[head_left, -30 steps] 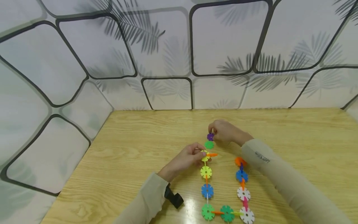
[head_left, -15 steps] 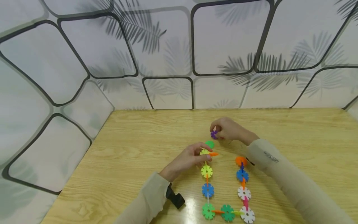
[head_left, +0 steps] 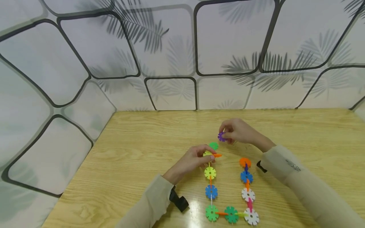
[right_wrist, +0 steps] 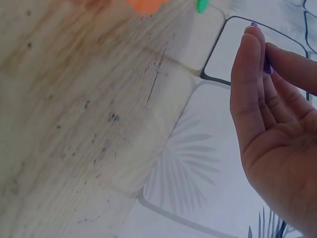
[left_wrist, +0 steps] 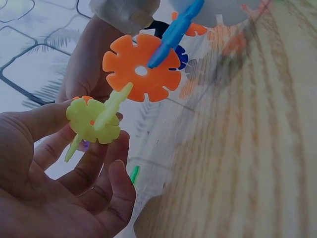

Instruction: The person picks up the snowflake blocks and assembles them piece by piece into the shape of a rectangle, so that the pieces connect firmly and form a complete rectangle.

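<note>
Notched plastic interlocking discs form a three-sided chain on the table. At the left side's far end, my left hand (head_left: 194, 158) holds a yellow disc (left_wrist: 91, 121) between thumb and fingers. An orange disc (head_left: 217, 155) sticks out rightward from it, seen edge-on. Just past those fingertips lies a green disc (head_left: 214, 145), partly hidden in the left wrist view; whether it touches the chain I cannot tell. Farther back and to the right, my right hand (head_left: 239, 130) pinches a purple disc (head_left: 222, 136), apart from the green one. Fingers mostly cover the purple disc in the right wrist view.
The chain's near side ends in a green disc (head_left: 212, 212) and a white disc (head_left: 251, 216). Its right side reaches back to an orange disc (head_left: 245, 162) near my right sleeve. A patterned wall covering (head_left: 171, 91) stands behind the wooden table (head_left: 137, 142).
My right hand has drawn the purple disc rightward and slightly back, away from the green disc. My left hand stays at the yellow disc, its fingers spread a little more than at first.
</note>
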`<state>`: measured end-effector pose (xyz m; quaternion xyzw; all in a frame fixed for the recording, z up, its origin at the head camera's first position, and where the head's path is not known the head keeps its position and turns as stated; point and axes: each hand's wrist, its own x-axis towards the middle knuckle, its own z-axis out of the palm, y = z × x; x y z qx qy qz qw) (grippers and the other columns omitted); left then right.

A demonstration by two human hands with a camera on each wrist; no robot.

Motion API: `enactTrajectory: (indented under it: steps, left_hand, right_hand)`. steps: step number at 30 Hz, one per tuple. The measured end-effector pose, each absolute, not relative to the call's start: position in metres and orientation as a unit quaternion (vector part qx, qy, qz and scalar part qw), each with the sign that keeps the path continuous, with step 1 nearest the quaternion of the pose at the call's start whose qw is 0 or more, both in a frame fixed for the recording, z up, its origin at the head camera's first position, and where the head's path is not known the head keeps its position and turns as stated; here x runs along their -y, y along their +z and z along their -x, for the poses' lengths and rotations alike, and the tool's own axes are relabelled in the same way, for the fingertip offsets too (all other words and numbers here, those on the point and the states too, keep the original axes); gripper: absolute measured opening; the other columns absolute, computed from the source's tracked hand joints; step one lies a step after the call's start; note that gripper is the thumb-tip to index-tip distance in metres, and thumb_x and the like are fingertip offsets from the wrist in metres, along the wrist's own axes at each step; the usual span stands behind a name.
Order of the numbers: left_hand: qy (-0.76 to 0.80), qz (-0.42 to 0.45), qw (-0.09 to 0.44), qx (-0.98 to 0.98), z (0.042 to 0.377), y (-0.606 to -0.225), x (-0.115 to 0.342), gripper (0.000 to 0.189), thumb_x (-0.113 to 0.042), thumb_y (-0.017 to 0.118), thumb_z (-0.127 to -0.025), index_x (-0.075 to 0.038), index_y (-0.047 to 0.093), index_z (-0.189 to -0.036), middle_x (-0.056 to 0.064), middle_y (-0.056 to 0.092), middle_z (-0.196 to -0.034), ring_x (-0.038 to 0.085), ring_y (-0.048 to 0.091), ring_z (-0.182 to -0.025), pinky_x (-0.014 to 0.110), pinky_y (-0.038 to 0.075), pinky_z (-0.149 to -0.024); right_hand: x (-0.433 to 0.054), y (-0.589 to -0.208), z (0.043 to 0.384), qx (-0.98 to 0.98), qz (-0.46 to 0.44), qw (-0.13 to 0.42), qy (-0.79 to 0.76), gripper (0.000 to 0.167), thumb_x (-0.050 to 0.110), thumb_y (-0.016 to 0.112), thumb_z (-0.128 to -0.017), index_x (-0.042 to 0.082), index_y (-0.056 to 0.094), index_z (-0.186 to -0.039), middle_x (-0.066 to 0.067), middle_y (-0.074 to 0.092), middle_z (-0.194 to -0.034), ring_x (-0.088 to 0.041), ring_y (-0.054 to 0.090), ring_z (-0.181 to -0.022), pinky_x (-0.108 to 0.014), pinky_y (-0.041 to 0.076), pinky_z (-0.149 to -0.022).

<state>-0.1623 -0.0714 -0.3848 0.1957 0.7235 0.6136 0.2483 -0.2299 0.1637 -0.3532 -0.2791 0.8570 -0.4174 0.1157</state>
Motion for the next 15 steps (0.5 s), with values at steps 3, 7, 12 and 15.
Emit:
enactTrajectory:
  steps: [3, 7, 12, 15]
  left_hand:
    - [0.616, -0.198, 0.248, -0.721, 0.162, -0.385, 0.071, 0.023, -0.011, 0.059, -0.104, 0.004, 0.064, -0.120, 0.022, 0.069, -0.098, 0.007, 0.062, -0.072, 0.022, 0.048, -0.063]
    - [0.615, -0.198, 0.240, -0.724, 0.162, -0.384, 0.071, 0.022, -0.012, 0.058, -0.104, 0.004, 0.064, -0.119, 0.015, 0.070, -0.096, 0.007, 0.062, -0.075, 0.023, 0.048, -0.064]
    - [0.610, -0.196, 0.234, -0.731, 0.162, -0.384, 0.072, 0.022, -0.012, 0.057, -0.105, 0.003, 0.063, -0.119, 0.010, 0.070, -0.097, 0.007, 0.061, -0.077, 0.024, 0.048, -0.066]
    - [0.611, -0.194, 0.233, -0.731, 0.161, -0.383, 0.072, 0.021, -0.012, 0.056, -0.105, 0.003, 0.063, -0.119, 0.011, 0.070, -0.097, 0.007, 0.060, -0.077, 0.024, 0.047, -0.067]
  right_hand:
    - [-0.167, -0.352, 0.225, -0.848, 0.274, 0.128, -0.436, 0.008, -0.009, 0.060, -0.094, -0.008, 0.066, -0.100, -0.010, 0.069, -0.074, -0.024, 0.066, -0.059, -0.039, 0.059, -0.057]
    - [-0.170, -0.351, 0.218, -0.834, 0.268, 0.146, -0.460, 0.009, -0.009, 0.060, -0.094, -0.011, 0.065, -0.101, -0.011, 0.070, -0.078, -0.026, 0.068, -0.062, -0.039, 0.060, -0.058]
    - [-0.173, -0.350, 0.208, -0.815, 0.250, 0.176, -0.492, 0.010, -0.006, 0.062, -0.095, -0.011, 0.064, -0.103, -0.010, 0.071, -0.082, -0.025, 0.068, -0.064, -0.040, 0.060, -0.061]
    - [-0.175, -0.349, 0.202, -0.804, 0.243, 0.192, -0.507, 0.012, -0.006, 0.061, -0.095, -0.012, 0.063, -0.105, -0.012, 0.070, -0.083, -0.023, 0.068, -0.064, -0.038, 0.060, -0.061]
